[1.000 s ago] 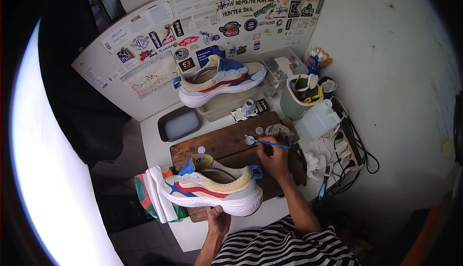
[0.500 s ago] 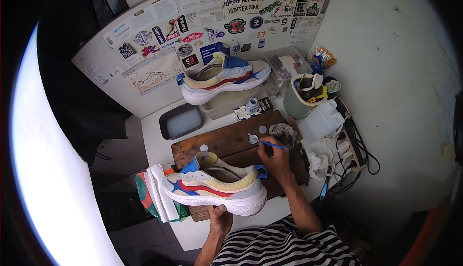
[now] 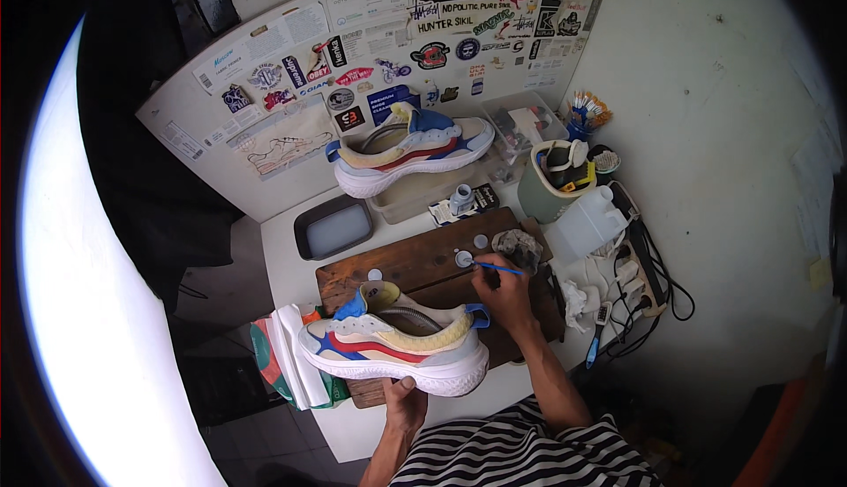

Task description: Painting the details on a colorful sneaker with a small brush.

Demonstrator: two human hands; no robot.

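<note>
My left hand (image 3: 405, 401) grips a multicoloured sneaker (image 3: 397, 346) from below by its white sole, toe to the right or left hard to tell, holding it above the front of the wooden board (image 3: 353, 288). Between the fingers of my right hand (image 3: 503, 289) is a thin blue paintbrush (image 3: 499, 266). Its tip is at a small round cap of pale paint (image 3: 464, 258) on the board. Another small round cap (image 3: 481, 241) lies just behind, and a pale disc (image 3: 375, 274) sits toward the board's left. A crumpled grey rag (image 3: 519, 249) rests near my right hand.
The matching sneaker (image 3: 410, 156) stands on a clear container (image 3: 401, 203) at the back. Nearby are a dark tray of liquid (image 3: 333, 227), a small paint bottle (image 3: 460, 198), a green bin of tools (image 3: 540, 196), a white jug (image 3: 582, 222), cables (image 3: 675, 288) and a tissue pack (image 3: 296, 355).
The view has shifted very slightly. Both hands keep their holds, and the brush tip stays at the paint cap with hardly any movement.
</note>
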